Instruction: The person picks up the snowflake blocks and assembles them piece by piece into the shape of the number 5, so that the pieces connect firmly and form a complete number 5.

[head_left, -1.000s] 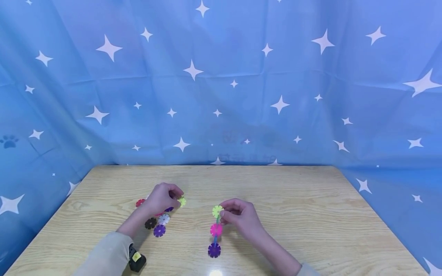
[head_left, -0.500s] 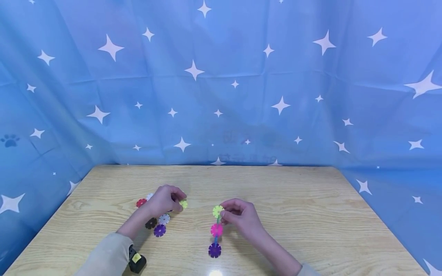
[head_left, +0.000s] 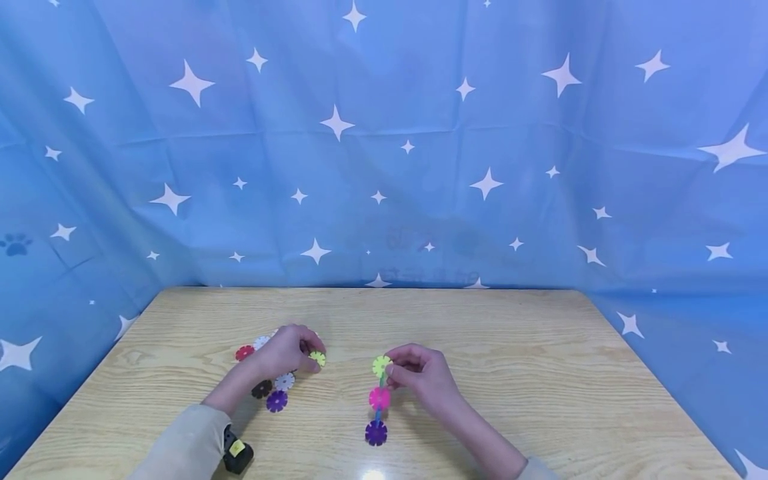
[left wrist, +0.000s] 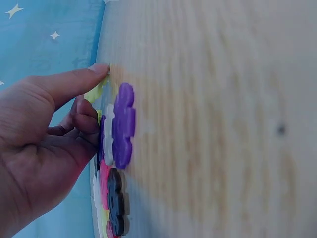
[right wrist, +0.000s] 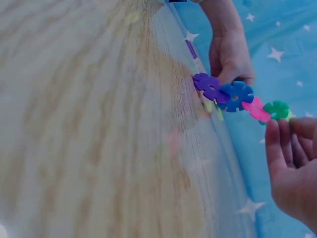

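My right hand [head_left: 423,377] pinches the yellow-green end disc [head_left: 381,366] of a chain of notched plastic snowflake discs. Below that disc the chain runs through a green disc [right wrist: 276,110], a pink disc [head_left: 379,399] and a blue disc [right wrist: 236,96] to a purple disc [head_left: 376,433]. My left hand [head_left: 289,351], over the loose pile, pinches a yellow-green snowflake disc [head_left: 317,359] between thumb and fingertips. Around that hand lie a purple disc [head_left: 277,401], a white disc [head_left: 285,381], a black disc [head_left: 261,389] and a red disc [head_left: 244,353]; it hides part of the pile.
The wooden table [head_left: 510,347] carries everything. A blue curtain with white stars [head_left: 384,147] hangs behind it and along its sides. On my left wrist sits a black device [head_left: 238,455] with a yellow label.
My left hand has shifted slightly right and nearer to me, with the yellow-green disc at its fingertips moving along. The right hand and its chain have hardly moved.
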Demonstrator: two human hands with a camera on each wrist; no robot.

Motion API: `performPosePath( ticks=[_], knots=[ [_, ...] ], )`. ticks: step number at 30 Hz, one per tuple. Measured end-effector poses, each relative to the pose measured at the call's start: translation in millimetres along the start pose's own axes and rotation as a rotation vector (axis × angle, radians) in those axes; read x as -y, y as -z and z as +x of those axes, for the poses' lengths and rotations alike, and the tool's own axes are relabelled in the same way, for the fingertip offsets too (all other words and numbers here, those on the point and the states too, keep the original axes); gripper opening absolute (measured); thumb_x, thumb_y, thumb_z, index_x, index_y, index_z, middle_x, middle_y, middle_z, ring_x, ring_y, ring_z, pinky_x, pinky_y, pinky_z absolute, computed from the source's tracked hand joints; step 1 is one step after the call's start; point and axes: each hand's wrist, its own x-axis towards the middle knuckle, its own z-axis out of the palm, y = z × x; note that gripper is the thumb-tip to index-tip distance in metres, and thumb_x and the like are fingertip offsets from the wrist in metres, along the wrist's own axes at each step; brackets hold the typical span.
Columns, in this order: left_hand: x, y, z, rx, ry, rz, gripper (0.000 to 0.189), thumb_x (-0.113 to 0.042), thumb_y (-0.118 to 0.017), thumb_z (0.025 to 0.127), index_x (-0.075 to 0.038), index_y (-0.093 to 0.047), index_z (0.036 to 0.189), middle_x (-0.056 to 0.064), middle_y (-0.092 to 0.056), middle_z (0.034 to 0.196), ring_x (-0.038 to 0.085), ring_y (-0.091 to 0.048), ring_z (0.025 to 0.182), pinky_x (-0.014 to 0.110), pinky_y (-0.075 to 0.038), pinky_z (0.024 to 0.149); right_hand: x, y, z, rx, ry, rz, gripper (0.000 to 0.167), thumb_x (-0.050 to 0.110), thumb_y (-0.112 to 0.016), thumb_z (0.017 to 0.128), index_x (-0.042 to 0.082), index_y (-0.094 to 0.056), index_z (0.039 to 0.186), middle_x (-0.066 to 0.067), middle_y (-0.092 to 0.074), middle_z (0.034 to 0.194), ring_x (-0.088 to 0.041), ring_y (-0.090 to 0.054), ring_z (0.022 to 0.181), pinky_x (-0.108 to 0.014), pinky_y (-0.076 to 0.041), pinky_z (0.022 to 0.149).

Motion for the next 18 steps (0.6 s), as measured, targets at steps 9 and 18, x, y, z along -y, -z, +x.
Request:
performPosePath(
  ticks=[9, 18],
  knots=[
    [-1.1, 0.2, -3.6, 0.000, -0.080, -0.034, 0.012, -0.003, -0.076, 0.090, -0.003, -0.075, 0.102, -0.001, -0.066, 0.086, 0.016, -0.060, 0.077, 0.026, -0.053, 0.065, 2, 1, 1.1, 0.001, -0.006, 0.002, 0.025, 0.001, -0.072, 0.092, -0.008, -0.067, 0.115, -0.013, -0.070, 0.094, -0.023, -0.070, 0.081, -0.034, -0.062, 0.076],
    [-14.4, -11.8, -9.7, 0.022, -0.096, -0.221, 0.008, -0.002, -0.070, 0.094, 0.001, -0.070, 0.101, 0.009, -0.067, 0.084, 0.022, -0.065, 0.071, 0.030, -0.057, 0.060, 0, -1, 2.4, 0.003, -0.004, 0.015, 0.027, 0.000, -0.072, 0.092, -0.009, -0.066, 0.116, -0.013, -0.071, 0.095, -0.021, -0.071, 0.081, -0.033, -0.062, 0.077]
  ],
)
